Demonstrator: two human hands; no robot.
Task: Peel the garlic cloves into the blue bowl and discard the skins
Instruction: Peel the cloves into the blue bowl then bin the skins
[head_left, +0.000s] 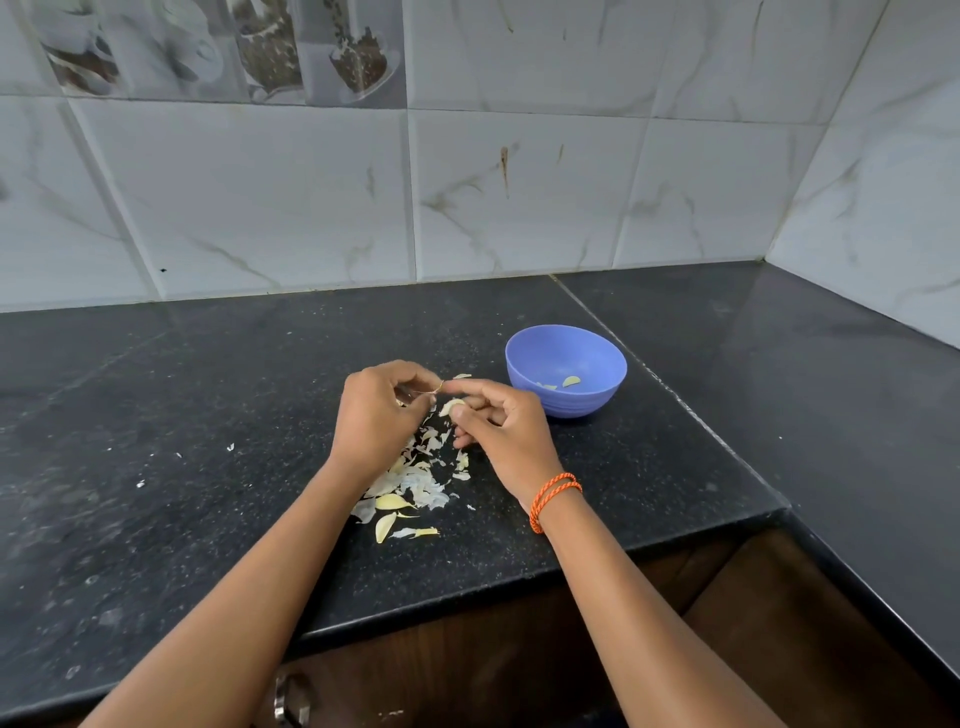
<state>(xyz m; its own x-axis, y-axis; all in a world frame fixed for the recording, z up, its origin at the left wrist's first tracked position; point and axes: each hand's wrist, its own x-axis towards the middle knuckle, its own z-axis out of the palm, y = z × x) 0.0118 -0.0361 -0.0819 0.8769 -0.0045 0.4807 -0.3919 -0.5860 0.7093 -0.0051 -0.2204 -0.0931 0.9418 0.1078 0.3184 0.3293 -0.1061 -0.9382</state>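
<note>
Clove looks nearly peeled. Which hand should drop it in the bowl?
Right. The right hand already holds the clove and sits beside the bowl; the left hand pinches a skin strip, farther away.

We see a black speckled counter meeting grey marbled wall tiles. Brown cabinet doors sit below.

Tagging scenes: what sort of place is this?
Likely a home kitchen: polished black stone countertop, marble-patterned wall tiles, dark wooden cabinet below, and a small blue plastic bowl beside garlic skins.
</note>
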